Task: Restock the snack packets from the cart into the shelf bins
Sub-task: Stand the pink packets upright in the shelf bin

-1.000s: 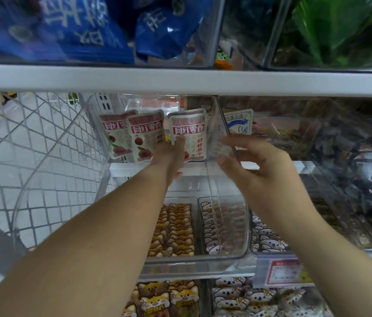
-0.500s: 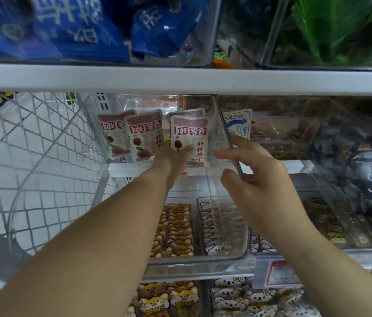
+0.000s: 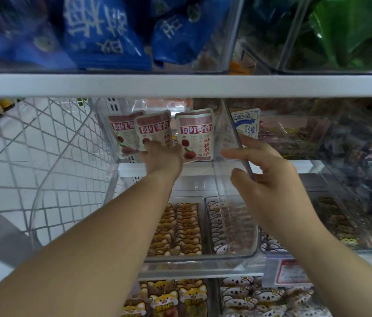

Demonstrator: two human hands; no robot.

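Observation:
Three pink snack packets stand upright at the back of a clear plastic bin (image 3: 203, 259): a left packet (image 3: 121, 131), a middle packet (image 3: 154, 129) and a right packet (image 3: 195, 136). My left hand (image 3: 163, 159) reaches into the bin between the middle and right packets. Its fingers lie against the middle packet's lower edge, and the back of the hand hides whether they grip it. My right hand (image 3: 269, 179) clasps the bin's right wall, fingers over the rim and thumb below.
A white wire cart (image 3: 31, 156) stands at the left. The upper shelf edge (image 3: 180, 85) runs overhead, with blue bags (image 3: 102, 30) and green bags (image 3: 352, 30) above it. A white-blue packet (image 3: 246, 124) sits in the neighbouring bin. Cartoon-animal snacks (image 3: 180, 225) fill the bins below.
My left hand slid left from the right packet to the middle one. The right packet now stands alone. My right hand closed onto the bin's right wall.

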